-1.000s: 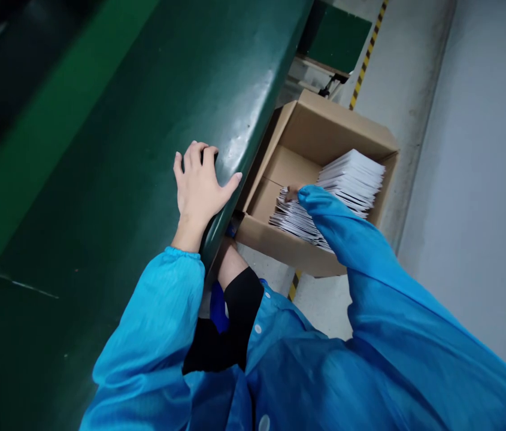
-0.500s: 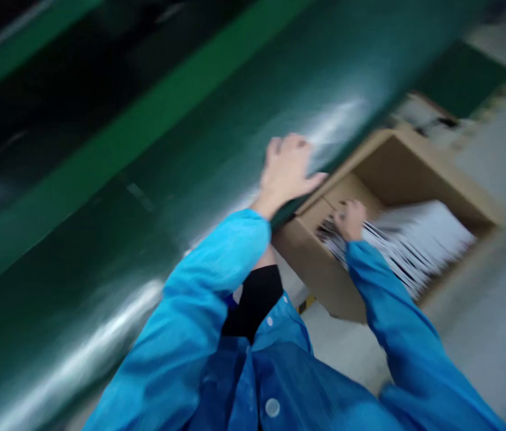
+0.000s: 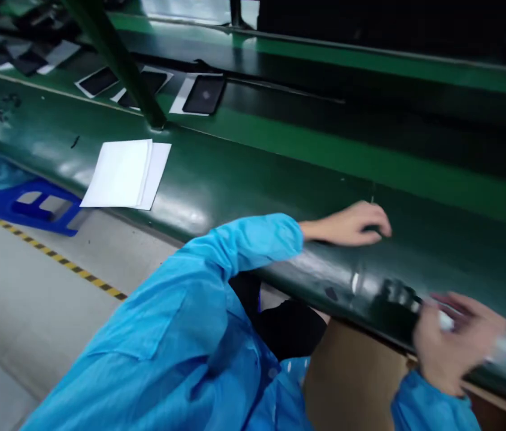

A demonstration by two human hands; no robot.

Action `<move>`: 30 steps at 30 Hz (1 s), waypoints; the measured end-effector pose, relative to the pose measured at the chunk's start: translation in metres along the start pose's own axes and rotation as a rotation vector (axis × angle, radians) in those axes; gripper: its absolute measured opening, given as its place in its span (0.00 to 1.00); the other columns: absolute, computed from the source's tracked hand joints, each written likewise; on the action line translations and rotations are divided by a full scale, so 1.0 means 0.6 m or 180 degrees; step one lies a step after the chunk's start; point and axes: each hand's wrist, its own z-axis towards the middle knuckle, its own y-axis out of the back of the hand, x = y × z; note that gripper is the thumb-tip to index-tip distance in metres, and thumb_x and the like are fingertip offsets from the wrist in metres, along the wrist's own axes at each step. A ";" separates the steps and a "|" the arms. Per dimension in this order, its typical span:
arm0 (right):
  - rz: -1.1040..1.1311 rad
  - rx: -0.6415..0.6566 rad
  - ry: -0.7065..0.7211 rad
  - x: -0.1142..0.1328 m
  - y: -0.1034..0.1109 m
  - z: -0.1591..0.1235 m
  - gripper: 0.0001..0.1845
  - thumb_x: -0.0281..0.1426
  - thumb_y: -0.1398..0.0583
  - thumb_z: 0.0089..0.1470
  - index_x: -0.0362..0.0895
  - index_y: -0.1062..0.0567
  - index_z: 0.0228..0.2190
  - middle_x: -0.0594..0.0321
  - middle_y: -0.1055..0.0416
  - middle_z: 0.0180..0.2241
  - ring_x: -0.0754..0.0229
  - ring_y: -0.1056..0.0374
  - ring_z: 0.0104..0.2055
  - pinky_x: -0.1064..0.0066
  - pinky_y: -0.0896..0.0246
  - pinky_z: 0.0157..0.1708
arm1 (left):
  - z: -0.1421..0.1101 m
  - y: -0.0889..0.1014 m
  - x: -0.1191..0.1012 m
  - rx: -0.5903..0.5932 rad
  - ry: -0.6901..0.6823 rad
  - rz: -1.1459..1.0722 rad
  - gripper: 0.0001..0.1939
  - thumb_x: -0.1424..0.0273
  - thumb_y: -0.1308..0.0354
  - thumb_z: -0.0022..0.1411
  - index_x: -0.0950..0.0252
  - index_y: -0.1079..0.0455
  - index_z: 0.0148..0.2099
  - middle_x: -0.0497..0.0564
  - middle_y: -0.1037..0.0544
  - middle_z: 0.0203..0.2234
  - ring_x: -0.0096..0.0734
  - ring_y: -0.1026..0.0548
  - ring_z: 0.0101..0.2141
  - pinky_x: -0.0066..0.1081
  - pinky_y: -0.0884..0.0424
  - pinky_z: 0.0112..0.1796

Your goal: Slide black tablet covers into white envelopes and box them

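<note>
My left hand [image 3: 347,224] rests on the rounded edge of a dark green conveyor belt [image 3: 253,173], holding nothing. My right hand [image 3: 459,341] is blurred with motion above the belt's near edge, its fingers closed on a white sheaf of paper [image 3: 445,321]. Further left on the belt lies a neat stack of white envelopes or paper sheets [image 3: 124,173], well apart from both hands. Below my right forearm, a cardboard box [image 3: 351,377] stands under the belt edge, and its contents are hidden.
Dark flat tablet-like items on white sheets [image 3: 203,94] lie on a farther belt, beside a green upright post [image 3: 118,60]. A blue plastic stool [image 3: 28,203] stands by the belt on a grey floor with yellow-and-black tape [image 3: 55,257].
My view has swung from the box to along the belt. My right hand has come up out of the box with white paper. My left hand still rests on the belt edge.
</note>
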 end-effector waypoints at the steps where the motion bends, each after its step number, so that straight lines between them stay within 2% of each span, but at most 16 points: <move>1: 0.0049 0.0201 0.0379 0.034 -0.033 0.029 0.18 0.40 0.38 0.56 0.49 0.30 0.47 0.49 0.28 0.42 0.40 0.26 0.37 0.48 0.28 0.34 | -0.042 0.049 0.062 -0.0463 0.0354 0.0127 0.15 0.79 0.44 0.68 0.62 0.18 0.48 0.58 0.17 0.49 0.45 0.22 0.56 0.50 0.31 0.65; 4: -0.0181 0.0499 0.1505 0.157 -0.136 0.089 0.12 0.37 0.43 0.65 0.45 0.27 0.46 0.48 0.23 0.41 0.42 0.25 0.41 0.51 0.28 0.40 | -0.195 0.216 0.234 -0.1662 0.1425 0.0786 0.16 0.81 0.44 0.62 0.64 0.22 0.48 0.61 0.20 0.47 0.52 0.25 0.56 0.57 0.33 0.62; 6: -0.0139 0.0645 0.1902 0.242 -0.196 0.107 0.11 0.33 0.45 0.67 0.43 0.26 0.47 0.48 0.23 0.42 0.44 0.25 0.43 0.55 0.29 0.42 | -0.300 0.323 0.316 -0.2248 0.2112 0.1243 0.16 0.80 0.43 0.61 0.63 0.24 0.50 0.62 0.23 0.49 0.55 0.29 0.59 0.59 0.35 0.62; 8: 0.0001 0.0875 0.2149 0.314 -0.242 0.117 0.11 0.31 0.45 0.68 0.43 0.25 0.46 0.49 0.23 0.43 0.48 0.25 0.43 0.59 0.31 0.42 | -0.385 0.406 0.370 -0.2561 0.2668 0.1515 0.17 0.78 0.42 0.61 0.61 0.26 0.52 0.62 0.25 0.51 0.58 0.32 0.61 0.59 0.35 0.61; 9: 0.0063 0.0988 0.2226 0.344 -0.260 0.121 0.10 0.31 0.45 0.69 0.43 0.25 0.46 0.50 0.23 0.43 0.49 0.25 0.43 0.60 0.32 0.41 | -0.415 0.436 0.388 -0.2646 0.2847 0.1555 0.17 0.77 0.41 0.62 0.60 0.27 0.52 0.63 0.26 0.51 0.59 0.33 0.62 0.60 0.36 0.61; 11: 0.0135 0.1154 0.2268 0.390 -0.288 0.130 0.09 0.30 0.45 0.69 0.44 0.24 0.44 0.52 0.23 0.43 0.52 0.26 0.40 0.63 0.34 0.38 | -0.447 0.473 0.415 -0.2718 0.3052 0.1556 0.16 0.75 0.40 0.62 0.57 0.27 0.52 0.63 0.27 0.52 0.60 0.36 0.63 0.60 0.37 0.61; 15: 0.0066 0.1178 0.2212 0.438 -0.323 0.153 0.08 0.30 0.44 0.69 0.44 0.24 0.42 0.54 0.25 0.40 0.55 0.28 0.35 0.65 0.38 0.32 | -0.438 0.489 0.439 -0.2601 0.3208 0.1575 0.12 0.71 0.39 0.63 0.54 0.25 0.48 0.60 0.26 0.52 0.58 0.39 0.64 0.58 0.41 0.64; 20: -0.0001 0.1162 0.2084 0.451 -0.340 0.164 0.07 0.31 0.44 0.69 0.45 0.25 0.39 0.56 0.27 0.38 0.56 0.28 0.35 0.67 0.43 0.28 | -0.409 0.498 0.435 -0.2132 0.3366 0.1612 0.04 0.70 0.39 0.68 0.55 0.23 0.42 0.58 0.23 0.49 0.53 0.37 0.61 0.54 0.43 0.63; 23: 0.0013 0.1194 0.2032 0.451 -0.342 0.161 0.07 0.31 0.44 0.68 0.45 0.25 0.38 0.56 0.27 0.38 0.56 0.28 0.35 0.67 0.43 0.28 | -0.400 0.510 0.420 -0.1740 0.3423 0.1783 0.08 0.71 0.43 0.74 0.60 0.23 0.41 0.57 0.22 0.47 0.48 0.35 0.57 0.52 0.41 0.60; 25: 0.0130 0.1300 0.1912 0.452 -0.341 0.160 0.08 0.32 0.44 0.68 0.45 0.25 0.39 0.56 0.26 0.39 0.56 0.28 0.36 0.66 0.42 0.29 | -0.393 0.515 0.408 -0.1579 0.3333 0.1879 0.12 0.67 0.46 0.77 0.60 0.24 0.40 0.55 0.22 0.46 0.46 0.36 0.56 0.51 0.41 0.59; 28: 0.0782 0.1572 0.1372 0.450 -0.341 0.165 0.10 0.38 0.42 0.68 0.46 0.24 0.41 0.56 0.25 0.41 0.57 0.30 0.34 0.66 0.38 0.31 | -0.375 0.503 0.380 -0.1562 0.2988 0.1977 0.17 0.57 0.51 0.80 0.57 0.26 0.42 0.54 0.22 0.46 0.43 0.39 0.56 0.49 0.42 0.58; 30: 0.1616 0.1804 0.0693 0.446 -0.343 0.176 0.14 0.44 0.40 0.67 0.47 0.25 0.43 0.57 0.24 0.41 0.58 0.30 0.32 0.65 0.34 0.33 | -0.355 0.474 0.352 -0.1595 0.2621 0.2116 0.16 0.60 0.54 0.81 0.59 0.26 0.45 0.56 0.22 0.48 0.45 0.36 0.57 0.49 0.42 0.56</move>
